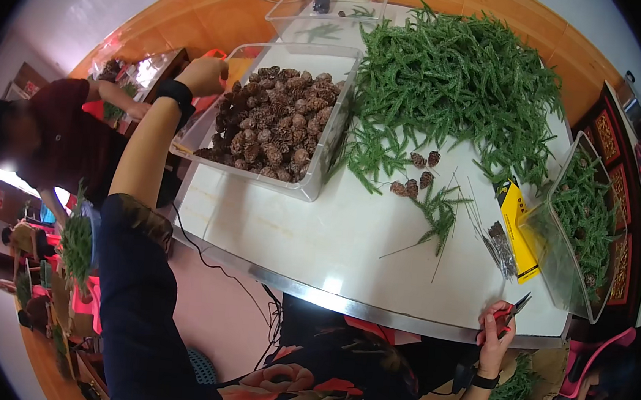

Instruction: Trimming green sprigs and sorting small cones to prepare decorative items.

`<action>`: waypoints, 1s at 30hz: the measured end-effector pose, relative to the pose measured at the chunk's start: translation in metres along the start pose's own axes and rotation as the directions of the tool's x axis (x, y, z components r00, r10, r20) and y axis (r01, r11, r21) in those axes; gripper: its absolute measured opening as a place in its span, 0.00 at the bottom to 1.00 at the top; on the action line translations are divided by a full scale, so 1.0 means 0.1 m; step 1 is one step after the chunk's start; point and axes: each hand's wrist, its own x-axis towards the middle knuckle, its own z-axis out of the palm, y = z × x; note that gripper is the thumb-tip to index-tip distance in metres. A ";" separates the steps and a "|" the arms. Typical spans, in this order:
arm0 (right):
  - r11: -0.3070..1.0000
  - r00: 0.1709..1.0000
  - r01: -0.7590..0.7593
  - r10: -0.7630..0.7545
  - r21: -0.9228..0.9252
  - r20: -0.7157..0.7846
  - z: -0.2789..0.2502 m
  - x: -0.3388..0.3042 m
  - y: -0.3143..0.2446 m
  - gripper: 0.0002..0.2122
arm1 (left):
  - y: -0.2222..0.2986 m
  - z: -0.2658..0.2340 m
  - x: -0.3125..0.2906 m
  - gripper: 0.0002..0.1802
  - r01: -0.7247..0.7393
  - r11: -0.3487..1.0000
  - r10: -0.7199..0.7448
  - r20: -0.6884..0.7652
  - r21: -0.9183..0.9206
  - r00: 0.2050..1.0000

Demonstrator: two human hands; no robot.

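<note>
Pliers point(511, 313) in right grip point(495, 342)

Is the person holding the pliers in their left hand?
No, the red-handled pliers are in the person's right hand.

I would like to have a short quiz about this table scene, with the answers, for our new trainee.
1. Which of the person's hands holds the red-handled pliers?
2. True or false: some pine cones lie on the white tabletop, outside the clear plastic box.
3. On which side of that box is the big heap of green sprigs? A) left B) right

Key: 1. The right hand. 2. True. 3. B.
</note>
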 end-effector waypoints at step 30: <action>0.999 0.999 0.029 -0.029 0.031 0.023 -0.05 0.00 0.08 0.10 | 1.14 -0.80 0.23 0.13 -0.011 0.951 -0.006 -0.053 -0.309 0.999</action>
